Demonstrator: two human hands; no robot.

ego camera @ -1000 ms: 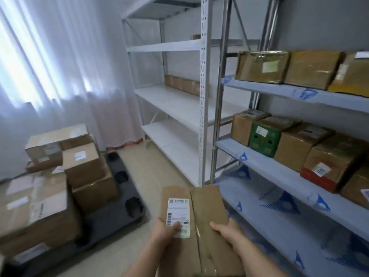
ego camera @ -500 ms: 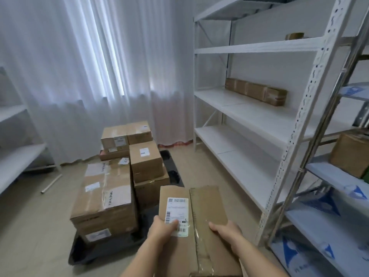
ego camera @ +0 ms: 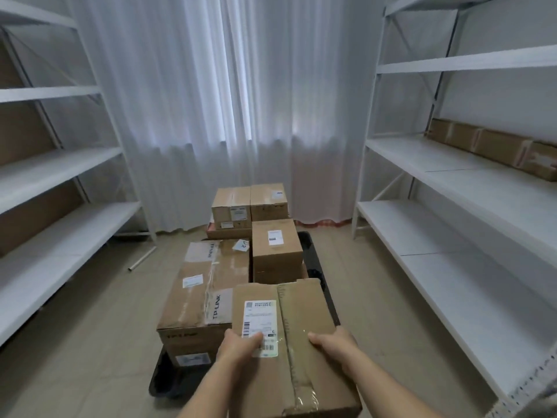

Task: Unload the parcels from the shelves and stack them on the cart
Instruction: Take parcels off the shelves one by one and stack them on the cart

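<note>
Low in the view, a brown cardboard parcel (ego camera: 289, 351) was held out in front of the person, over the near end of the black cart (ego camera: 319, 267). Both hands gripped it at its near half, forearms reaching forward from the bottom edge. The left hand (ego camera: 239, 346) curled round the left side with its thumb lying on top, pressed onto the lower part of the white shipping label (ego camera: 260, 325). The right hand (ego camera: 333, 345) clasped the right side, thumb on the top face beside the clear tape strip (ego camera: 291, 342) that ran down the middle. The label carried barcodes and small print too fine to read.

Just beyond and to the left, a large carton (ego camera: 205, 285) stood on the cart, its tape printed "TP-LINK" in two places, with a small white sticker on top. Beside it to the right sat a smaller box (ego camera: 275, 251) bearing a white label, and behind these two more boxes (ego camera: 248, 203) rested side by side on a flat one. White shelving (ego camera: 452, 182) stood on either side; a long taped brown package (ego camera: 494, 146) lay on the right rack. A sheer white curtain (ego camera: 226, 101) covered the far wall.
</note>
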